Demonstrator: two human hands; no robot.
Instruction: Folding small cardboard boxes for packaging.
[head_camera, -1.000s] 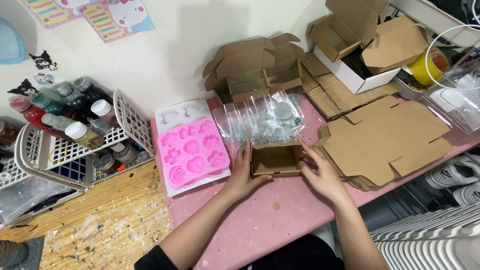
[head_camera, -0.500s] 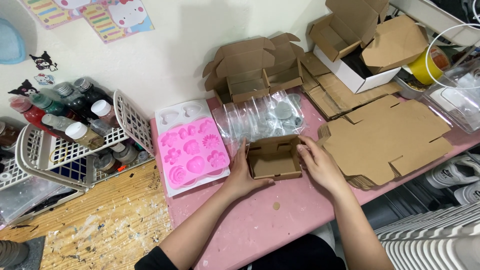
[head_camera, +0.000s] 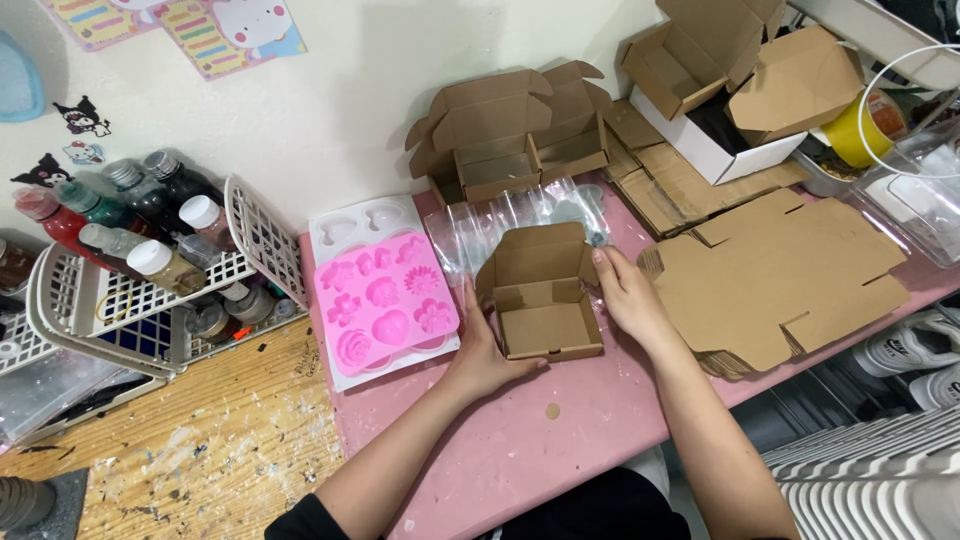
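Cardboard box (head_camera: 541, 300) sits mid-bench on the pink mat, left hand (head_camera: 487, 352) gripping its left wall, right hand (head_camera: 628, 297) its right; best kept square, pressing both walls evenly inward.

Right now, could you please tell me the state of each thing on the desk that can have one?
Small cardboard box: folded up, lid open, empty.
Left hand: grip on the box's left side.
Right hand: grip on the box's right side.
Two boxes by the wall: assembled, lids open.
Flat cardboard stack: unfolded.
Pink mould: cavities empty.
Bottles in the white basket: capped, leaning.
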